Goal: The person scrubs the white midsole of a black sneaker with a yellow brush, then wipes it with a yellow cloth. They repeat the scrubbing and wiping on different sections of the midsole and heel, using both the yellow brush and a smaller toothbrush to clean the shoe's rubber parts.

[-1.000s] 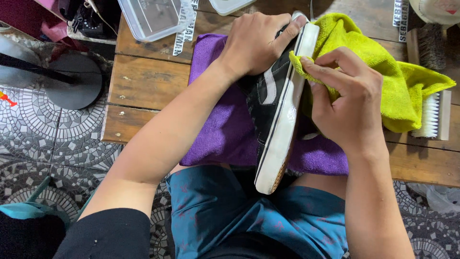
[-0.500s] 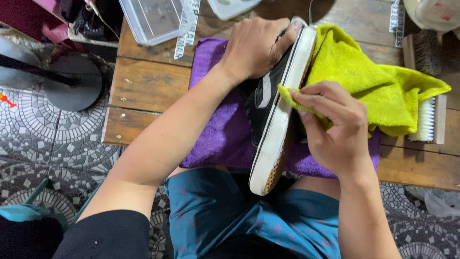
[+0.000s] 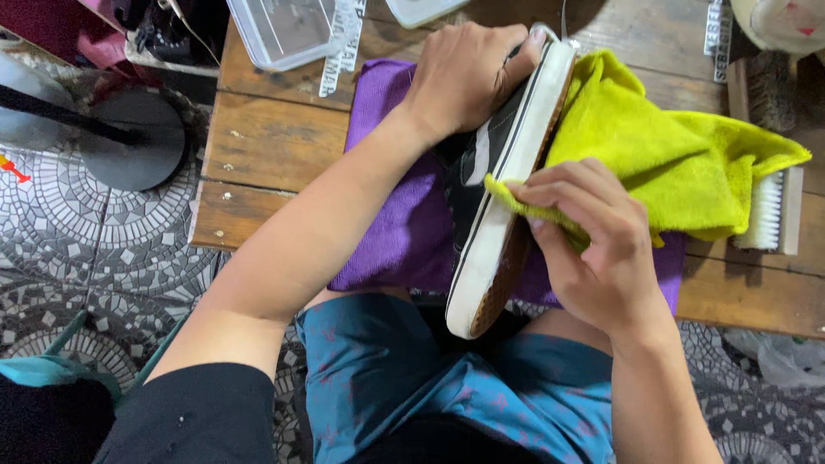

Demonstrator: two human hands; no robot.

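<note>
A wooden table is seen from above, its near edge running just in front of the person's lap; bare boards lie open on its left part, while the right part is crowded. A purple cloth is spread over the middle, its near edge hanging at the table's lip. A yellow cloth is heaped to the right, touching a scrub brush near the right edge. A clear plastic box is set at the far edge. A black shoe with a white sole is held on its side over the purple cloth, heel overhanging the lap. The left hand is stretched forward, fingers clamped around the toe end. The right hand is bent inward, fingers pinched together on a fold of yellow cloth pressed against the white sole rim at mid-length.
</note>
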